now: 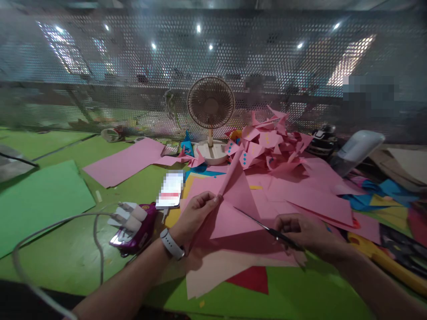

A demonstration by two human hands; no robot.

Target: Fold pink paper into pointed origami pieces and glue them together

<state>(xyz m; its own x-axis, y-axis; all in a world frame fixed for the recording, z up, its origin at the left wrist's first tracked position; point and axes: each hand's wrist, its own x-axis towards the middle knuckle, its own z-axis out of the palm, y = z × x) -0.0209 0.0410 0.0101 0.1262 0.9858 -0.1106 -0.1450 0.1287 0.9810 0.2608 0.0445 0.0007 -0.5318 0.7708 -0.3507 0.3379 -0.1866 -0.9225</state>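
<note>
The screen of the one smartphone (pixel 171 189) is pixelated, so its writing cannot be read; two of the pink cutouts (pixel 267 140) bear columns of small blue diamonds. Two hands work near the middle of the desk's (pixel 287 289) near edge: the left hand (pixel 200 209), one white-banded watch (pixel 171 243) on its wrist, pinches a folded pink sheet (pixel 235 226) between thumb and fingers, while the right hand (pixel 295 226) has its fingers curled around one pair of black-handled scissors (pixel 282 238), blades against that sheet. One fan (pixel 211 104) stands toward the far edge, beside the cutouts, too heaped to count. One green sheet (pixel 46 195) lies toward the left edge.
</note>
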